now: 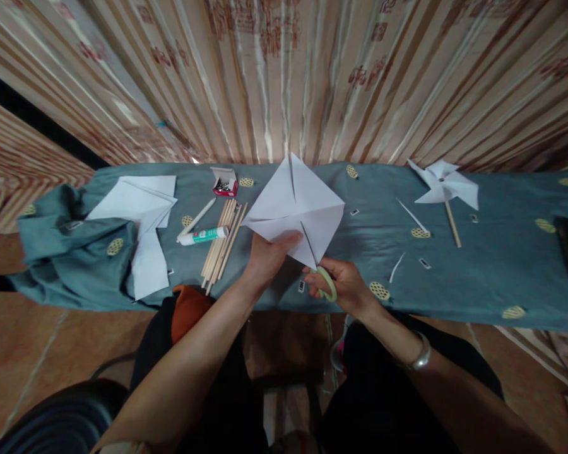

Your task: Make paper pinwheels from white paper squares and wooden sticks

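Observation:
My left hand [269, 255] pinches the near edge of a white square sheet of paper [296, 205] and holds it up over the blue-grey cloth. The sheet has slits cut in from its corners. My right hand [343, 284] is closed on a pair of scissors with a pale green handle [328, 282]. The blades run up into a slit at the paper's near corner.
On the cloth-covered bench [478, 252] lie a bundle of wooden sticks [222, 243], a glue stick [203, 236], a small red box of pins [225, 183], spare white sheets [142, 208], paper scraps and a finished paper pinwheel [445, 184]. A striped curtain hangs behind.

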A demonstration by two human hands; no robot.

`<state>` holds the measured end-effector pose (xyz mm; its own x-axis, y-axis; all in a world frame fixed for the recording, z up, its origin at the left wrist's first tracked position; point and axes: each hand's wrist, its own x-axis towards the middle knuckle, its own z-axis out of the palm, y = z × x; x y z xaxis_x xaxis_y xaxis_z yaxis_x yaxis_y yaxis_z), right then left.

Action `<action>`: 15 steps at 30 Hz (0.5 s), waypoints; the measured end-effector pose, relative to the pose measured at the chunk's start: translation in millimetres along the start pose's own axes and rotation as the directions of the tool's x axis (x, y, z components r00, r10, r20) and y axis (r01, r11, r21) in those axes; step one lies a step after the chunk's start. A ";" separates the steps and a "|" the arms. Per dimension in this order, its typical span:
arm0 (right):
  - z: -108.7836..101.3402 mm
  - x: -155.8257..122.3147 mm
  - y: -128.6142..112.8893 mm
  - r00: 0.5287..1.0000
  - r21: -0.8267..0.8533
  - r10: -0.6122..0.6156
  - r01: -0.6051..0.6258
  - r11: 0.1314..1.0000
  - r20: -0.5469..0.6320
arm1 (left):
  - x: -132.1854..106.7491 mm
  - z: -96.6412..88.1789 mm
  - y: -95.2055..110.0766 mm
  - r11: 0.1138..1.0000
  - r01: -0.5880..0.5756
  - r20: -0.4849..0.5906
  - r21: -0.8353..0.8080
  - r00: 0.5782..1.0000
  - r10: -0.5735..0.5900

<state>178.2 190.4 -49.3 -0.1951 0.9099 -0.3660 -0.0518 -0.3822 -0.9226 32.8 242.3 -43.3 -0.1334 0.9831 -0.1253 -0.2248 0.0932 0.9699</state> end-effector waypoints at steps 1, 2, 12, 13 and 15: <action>0.0 0.0 0.2 1.000 0.002 0.004 -0.004 1.000 0.007 | 0.0 0.0 -0.1 1.000 -0.005 0.001 -0.006 1.000 0.005; -0.1 -0.2 0.4 1.000 0.005 0.011 -0.011 1.000 0.018 | -0.1 0.1 0.2 1.000 -0.010 0.005 -0.014 1.000 0.010; -24.7 -6.0 -6.0 0.956 -0.165 0.113 -0.070 0.984 0.269 | 9.2 -5.7 14.2 0.991 -0.100 -0.039 -0.092 0.995 0.097; -29.6 -7.2 -10.2 0.942 -0.194 0.154 -0.098 0.976 0.299 | 10.8 -7.4 15.1 0.990 -0.106 -0.052 -0.089 0.993 0.102; -40.5 -10.2 -19.5 0.911 -0.241 0.224 -0.145 0.960 0.346 | 13.6 -11.0 16.3 0.989 -0.120 -0.062 -0.086 0.991 0.115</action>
<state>220.9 195.2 -32.5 -0.5285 0.6874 -0.4982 0.2146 -0.4596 -0.8618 16.7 255.4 -31.5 -0.2176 0.9757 -0.0258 -0.2894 -0.0392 0.9564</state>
